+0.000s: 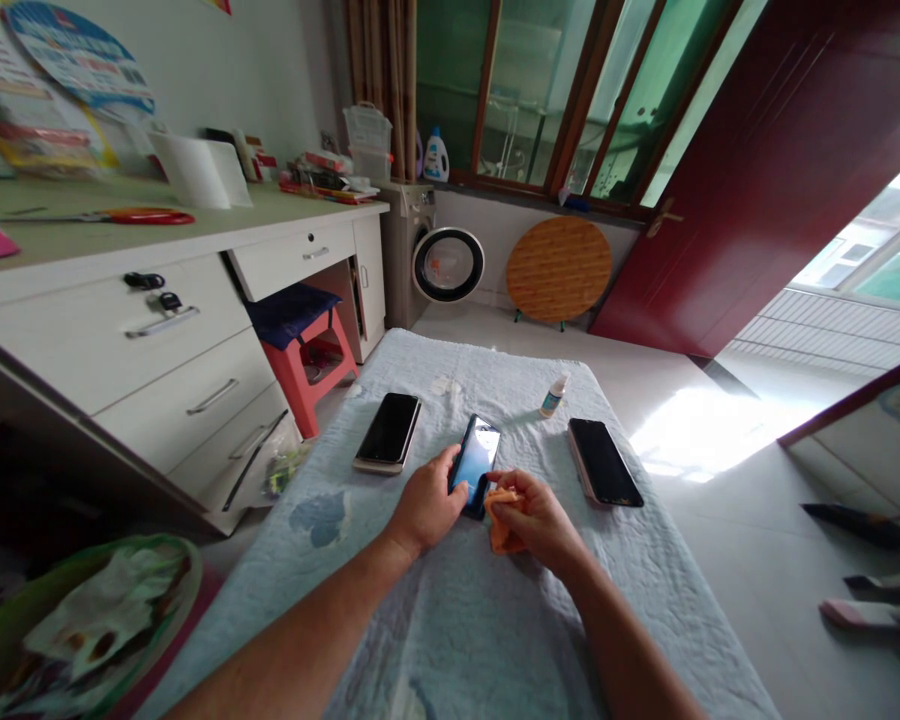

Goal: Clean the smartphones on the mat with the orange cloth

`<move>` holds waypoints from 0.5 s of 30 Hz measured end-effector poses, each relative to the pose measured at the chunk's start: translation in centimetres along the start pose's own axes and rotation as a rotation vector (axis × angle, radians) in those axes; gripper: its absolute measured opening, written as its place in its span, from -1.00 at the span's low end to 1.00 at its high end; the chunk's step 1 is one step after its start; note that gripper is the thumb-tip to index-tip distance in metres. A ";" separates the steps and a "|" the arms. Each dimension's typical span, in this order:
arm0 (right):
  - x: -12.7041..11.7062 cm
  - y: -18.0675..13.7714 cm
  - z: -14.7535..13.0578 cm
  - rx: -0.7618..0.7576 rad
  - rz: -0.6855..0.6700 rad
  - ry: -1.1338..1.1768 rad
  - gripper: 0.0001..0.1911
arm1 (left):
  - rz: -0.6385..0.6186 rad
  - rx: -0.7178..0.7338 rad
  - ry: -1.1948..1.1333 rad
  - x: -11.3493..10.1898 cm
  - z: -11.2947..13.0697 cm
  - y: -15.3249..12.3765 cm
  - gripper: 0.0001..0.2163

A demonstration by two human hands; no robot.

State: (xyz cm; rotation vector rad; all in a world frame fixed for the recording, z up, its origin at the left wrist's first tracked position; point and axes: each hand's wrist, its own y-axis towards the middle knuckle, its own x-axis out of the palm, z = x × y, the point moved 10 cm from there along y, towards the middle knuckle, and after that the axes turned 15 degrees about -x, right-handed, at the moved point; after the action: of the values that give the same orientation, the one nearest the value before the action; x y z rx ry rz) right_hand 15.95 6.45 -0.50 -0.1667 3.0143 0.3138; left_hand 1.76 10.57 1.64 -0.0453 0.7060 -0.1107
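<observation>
A smartphone [478,455] with a lit blue screen and dark case is in the middle of the cloth-covered table. My left hand [429,505] grips its left side, thumb at the lower screen edge. At its right edge, my right hand [532,515] pinches an orange cloth [504,538], fingertips close to or touching the phone. To the left lies a second phone [388,432] with a dark screen and pale sides. A third dark-screened phone [605,462] lies on the right. Behind them stands a small spray bottle [553,396], upright.
A light blue cloth [607,620] covers the table. A white drawer desk [172,330] and a pink stool [304,345] are on the left. A waste bin [195,580] stands at lower left. Beyond are a washing machine [409,215] with its door ajar and a round wooden tabletop [559,268].
</observation>
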 end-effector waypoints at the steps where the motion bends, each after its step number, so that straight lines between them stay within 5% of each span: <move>1: 0.0 0.0 0.0 -0.003 0.004 -0.004 -0.80 | 0.006 -0.004 0.022 0.0 -0.1 0.0 -0.55; 15: -1.3 -0.3 0.4 0.012 0.052 -0.100 -0.72 | 0.038 0.041 0.144 -0.2 0.3 0.2 -0.71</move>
State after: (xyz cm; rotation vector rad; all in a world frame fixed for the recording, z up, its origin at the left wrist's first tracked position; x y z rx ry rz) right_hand 17.30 6.38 -0.78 -0.0695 2.9243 0.2989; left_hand 1.78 10.75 2.00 0.0152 0.8482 -0.0922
